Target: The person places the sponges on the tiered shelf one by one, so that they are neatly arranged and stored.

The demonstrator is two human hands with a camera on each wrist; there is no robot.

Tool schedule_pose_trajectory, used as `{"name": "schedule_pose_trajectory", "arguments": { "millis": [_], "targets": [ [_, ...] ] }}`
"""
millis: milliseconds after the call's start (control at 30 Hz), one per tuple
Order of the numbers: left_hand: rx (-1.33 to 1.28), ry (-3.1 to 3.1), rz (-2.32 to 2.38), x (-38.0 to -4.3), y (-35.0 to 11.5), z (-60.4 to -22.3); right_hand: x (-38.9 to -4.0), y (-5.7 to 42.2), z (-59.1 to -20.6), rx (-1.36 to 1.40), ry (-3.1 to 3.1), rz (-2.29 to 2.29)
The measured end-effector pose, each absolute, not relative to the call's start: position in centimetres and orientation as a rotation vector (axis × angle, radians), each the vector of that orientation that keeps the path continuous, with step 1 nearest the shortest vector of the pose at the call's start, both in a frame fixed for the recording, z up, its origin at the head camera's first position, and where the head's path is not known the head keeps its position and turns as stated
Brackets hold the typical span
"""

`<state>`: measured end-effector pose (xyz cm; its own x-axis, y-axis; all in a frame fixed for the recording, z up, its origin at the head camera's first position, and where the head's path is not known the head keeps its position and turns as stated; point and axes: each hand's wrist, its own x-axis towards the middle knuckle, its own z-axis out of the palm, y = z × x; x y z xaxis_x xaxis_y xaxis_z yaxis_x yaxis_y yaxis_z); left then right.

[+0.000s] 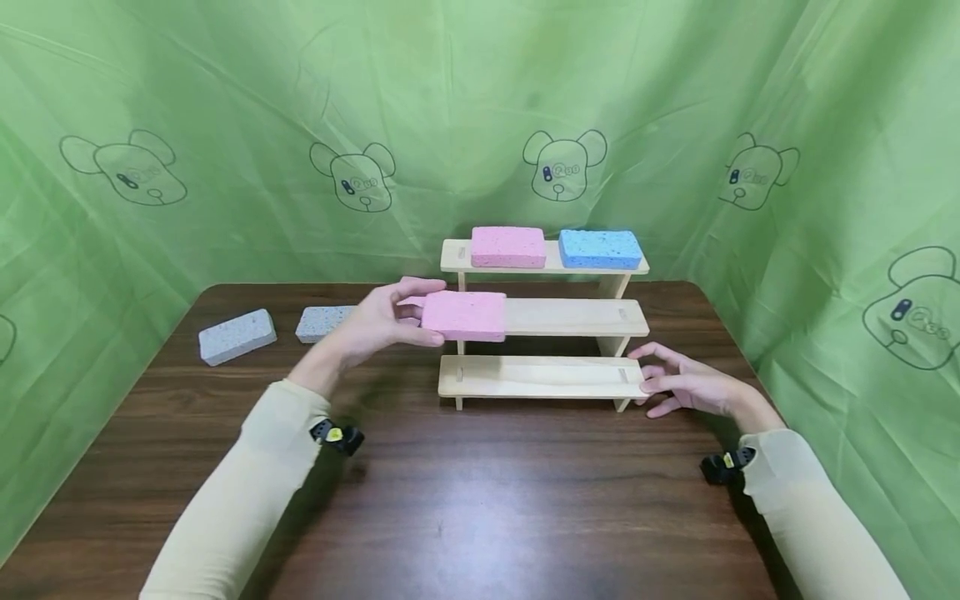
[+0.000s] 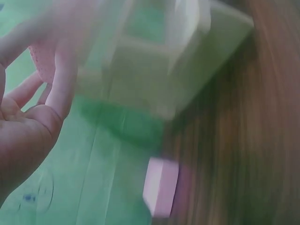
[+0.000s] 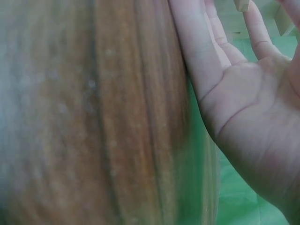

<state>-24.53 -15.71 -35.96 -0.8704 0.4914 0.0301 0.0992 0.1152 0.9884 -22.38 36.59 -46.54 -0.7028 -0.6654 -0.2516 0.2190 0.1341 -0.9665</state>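
Observation:
My left hand [image 1: 378, 321] grips a pink sponge [image 1: 465, 315] by its left end, with the thumb in front and fingers behind. The sponge overlaps the left part of the middle step of a three-step wooden stand [image 1: 540, 377]. My right hand [image 1: 690, 385] is at the right end of the bottom step, lightly holding its edge between thumb and fingers. On the top step sit another pink sponge [image 1: 507, 247] and a blue sponge [image 1: 600, 249], side by side. In the left wrist view the held sponge is mostly hidden behind the fingers.
Two grey speckled sponges, one at the far left [image 1: 237, 337] and one partly behind the left hand [image 1: 322, 323], lie on the dark wooden table [image 1: 465, 500]. The left wrist view shows a further pink sponge [image 2: 161, 187] on the table. A green curtain [image 1: 450, 108] surrounds the table.

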Motion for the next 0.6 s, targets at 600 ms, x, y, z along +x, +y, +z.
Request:
{"name": "schedule_pose_trajectory", "arguments": {
  "millis": [600],
  "targets": [
    [0.632,2.061,1.801,-26.1,-2.5,-37.0,-22.5,36.8,-47.0,-0.475,1.7,-1.678]
  ]
}}
